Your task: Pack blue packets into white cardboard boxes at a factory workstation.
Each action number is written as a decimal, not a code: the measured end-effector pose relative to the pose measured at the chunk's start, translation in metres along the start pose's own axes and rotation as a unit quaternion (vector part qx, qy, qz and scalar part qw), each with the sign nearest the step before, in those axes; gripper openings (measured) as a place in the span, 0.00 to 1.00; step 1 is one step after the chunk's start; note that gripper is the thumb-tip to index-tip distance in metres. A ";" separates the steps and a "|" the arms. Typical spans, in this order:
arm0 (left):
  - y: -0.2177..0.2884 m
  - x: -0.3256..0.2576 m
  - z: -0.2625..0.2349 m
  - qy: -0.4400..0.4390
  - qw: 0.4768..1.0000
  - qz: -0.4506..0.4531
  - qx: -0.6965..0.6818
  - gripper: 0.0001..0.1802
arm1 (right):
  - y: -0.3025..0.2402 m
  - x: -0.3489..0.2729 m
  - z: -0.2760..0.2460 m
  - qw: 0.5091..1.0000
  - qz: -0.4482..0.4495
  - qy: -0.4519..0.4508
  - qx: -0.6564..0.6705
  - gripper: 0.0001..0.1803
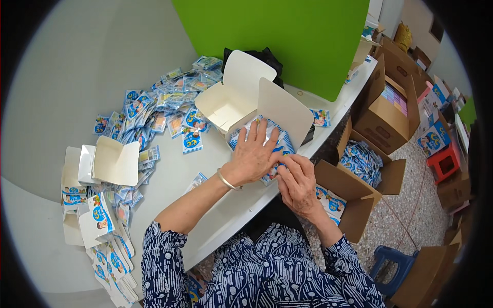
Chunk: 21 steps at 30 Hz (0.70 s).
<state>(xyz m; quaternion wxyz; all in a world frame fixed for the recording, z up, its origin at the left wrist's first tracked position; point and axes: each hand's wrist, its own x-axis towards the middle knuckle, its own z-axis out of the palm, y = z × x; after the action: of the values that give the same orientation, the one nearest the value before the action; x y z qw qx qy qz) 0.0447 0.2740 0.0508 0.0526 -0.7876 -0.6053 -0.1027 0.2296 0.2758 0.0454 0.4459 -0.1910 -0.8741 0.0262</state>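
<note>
My left hand (255,153), a bangle on its wrist, lies flat with fingers spread on blue-and-white sachets (283,136). These fill a small white carton whose lid flap (285,112) stands up at the far side. At the near right corner of that carton is my right hand (299,186), fingers bent and thumb drawn in; what lies between them is hidden. Directly behind, an opened carton (222,105) shows its bare cream inside. A heap of loose sachets (138,108) spreads over the table to the left.
Flat printed cartons (110,264) and an opened white carton (120,160) occupy the table's left side. Beside its right edge stand a brown box of sachets (361,161) and one with printed packs (331,205). A green panel (287,41) rises behind. On the floor is a blue stool (393,269).
</note>
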 end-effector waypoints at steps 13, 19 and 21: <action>-0.030 -0.027 -0.040 0.140 0.951 -0.060 -0.270 0.42 | -0.005 0.013 0.011 0.994 -0.033 -0.101 -0.001 0.32; -0.132 -0.166 -0.090 0.217 0.928 -0.299 0.044 0.31 | -0.020 0.020 0.010 0.991 -0.026 -0.115 -0.069 0.32; -0.145 -0.200 -0.091 0.171 0.919 -0.350 0.060 0.32 | -0.041 0.027 0.005 0.996 -0.036 -0.063 -0.061 0.32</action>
<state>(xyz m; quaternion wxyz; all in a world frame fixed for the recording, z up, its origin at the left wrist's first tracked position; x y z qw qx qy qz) -0.1529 0.1048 0.0886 0.1629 -0.4915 -0.8291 -0.2109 0.1984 0.2484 0.0717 0.3782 -0.1845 -0.9066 -0.0312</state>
